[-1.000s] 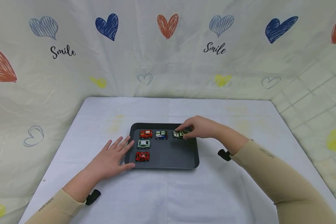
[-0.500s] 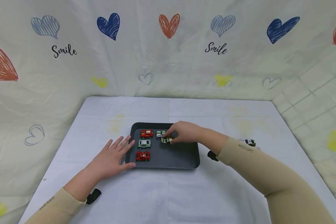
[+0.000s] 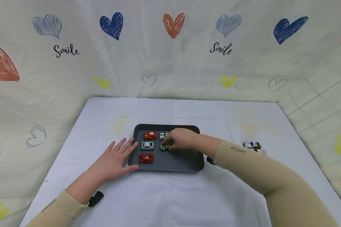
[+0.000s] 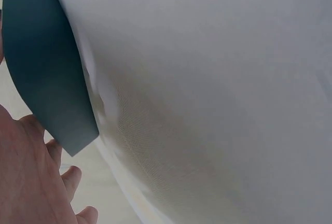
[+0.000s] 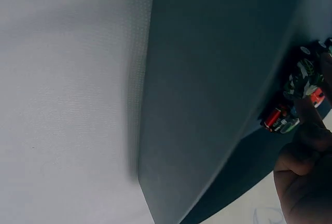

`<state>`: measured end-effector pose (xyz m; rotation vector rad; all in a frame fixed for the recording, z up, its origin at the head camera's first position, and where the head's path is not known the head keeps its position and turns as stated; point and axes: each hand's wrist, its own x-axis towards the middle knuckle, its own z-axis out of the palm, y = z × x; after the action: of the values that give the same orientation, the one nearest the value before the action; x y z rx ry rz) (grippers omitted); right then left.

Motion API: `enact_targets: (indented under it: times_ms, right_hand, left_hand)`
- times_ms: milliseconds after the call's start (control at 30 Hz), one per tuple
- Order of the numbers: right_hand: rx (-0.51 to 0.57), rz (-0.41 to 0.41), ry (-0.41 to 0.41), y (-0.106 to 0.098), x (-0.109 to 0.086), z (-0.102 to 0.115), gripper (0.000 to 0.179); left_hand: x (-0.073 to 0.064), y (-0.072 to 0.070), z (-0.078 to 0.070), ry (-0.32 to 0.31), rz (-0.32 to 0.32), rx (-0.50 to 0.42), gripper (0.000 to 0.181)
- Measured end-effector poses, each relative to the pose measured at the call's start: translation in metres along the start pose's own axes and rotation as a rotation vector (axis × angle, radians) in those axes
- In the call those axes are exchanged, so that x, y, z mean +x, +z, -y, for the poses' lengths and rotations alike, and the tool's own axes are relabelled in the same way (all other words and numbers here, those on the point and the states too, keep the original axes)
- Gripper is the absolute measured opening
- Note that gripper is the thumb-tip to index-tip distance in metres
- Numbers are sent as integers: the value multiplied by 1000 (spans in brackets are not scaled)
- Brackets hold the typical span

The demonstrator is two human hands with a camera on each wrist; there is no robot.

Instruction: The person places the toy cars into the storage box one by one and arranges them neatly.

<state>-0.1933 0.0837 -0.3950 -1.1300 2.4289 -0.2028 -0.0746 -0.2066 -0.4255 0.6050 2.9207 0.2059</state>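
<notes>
In the head view my right hand (image 3: 183,138) reaches over a dark grey tray (image 3: 182,164) and pinches a green camouflage toy car (image 3: 163,147) low in the tray. The same green car (image 5: 304,79) shows between the fingers in the right wrist view. Directly behind it stands a white toy car (image 3: 163,136), partly covered by my fingers. To its left are a red car (image 3: 150,136), a pale green car (image 3: 147,146) and another red car (image 3: 146,158), in a column. My left hand (image 3: 110,162) lies with fingers spread at the tray's left edge.
On the white-covered table (image 3: 125,201), to the right of the tray, sits a black-and-white toy car (image 3: 252,144). A pinkish car (image 3: 262,151) is beside it, partly hidden by my right sleeve. A printed cloth (image 3: 187,63) hangs behind the table.
My right hand has carried the green camouflage car leftward and then nearer, from the tray's back right to beside the pale green car. Two cars on the right came into view. The left hand stays put.
</notes>
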Motion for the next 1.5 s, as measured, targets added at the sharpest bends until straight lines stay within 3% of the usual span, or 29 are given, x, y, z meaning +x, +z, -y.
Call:
enact_targets:
  times_ms: [567,1133,1500]
  right_hand:
    - [-67,-35,40,2,1,6,34]
    - [-21,-61,20,-15,-8,4,38]
    - [-22,-143,17,-19,-33,-8,39]
  left_hand:
    - [0,-1,-1,5,1,-6,94]
    - [0,1,-2,8,-14,2,94]
    - [-1,-2,-4,-5,-3,5,90]
